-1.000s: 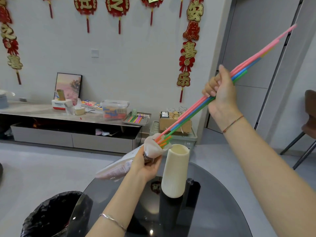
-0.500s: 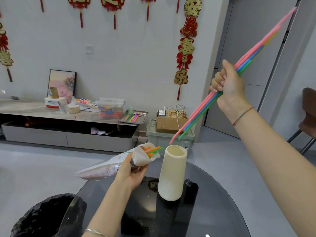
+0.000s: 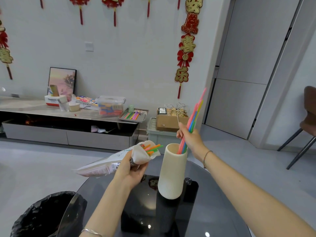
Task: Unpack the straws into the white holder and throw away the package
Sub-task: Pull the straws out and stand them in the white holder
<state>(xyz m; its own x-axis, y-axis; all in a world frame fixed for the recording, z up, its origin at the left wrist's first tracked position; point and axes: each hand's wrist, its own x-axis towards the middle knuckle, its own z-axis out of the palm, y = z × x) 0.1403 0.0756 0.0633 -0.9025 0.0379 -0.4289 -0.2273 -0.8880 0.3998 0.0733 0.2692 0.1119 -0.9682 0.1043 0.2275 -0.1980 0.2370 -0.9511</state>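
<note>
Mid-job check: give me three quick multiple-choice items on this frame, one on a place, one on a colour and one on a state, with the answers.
1. Where are the lower ends of the straws gripped by the right hand?
A) hanging in free air
B) inside the white holder
C) in a mug

2. What colour is the bin liner at lower left?
A) white
B) blue
C) black

3. The package held by the left hand is:
A) open, with straw ends poking out
B) sealed
C) empty

Answers:
1 B, the straws pass below the holder's rim.
2 C, the glossy liner is black.
3 A, orange, green and pink ends show at its mouth.
</note>
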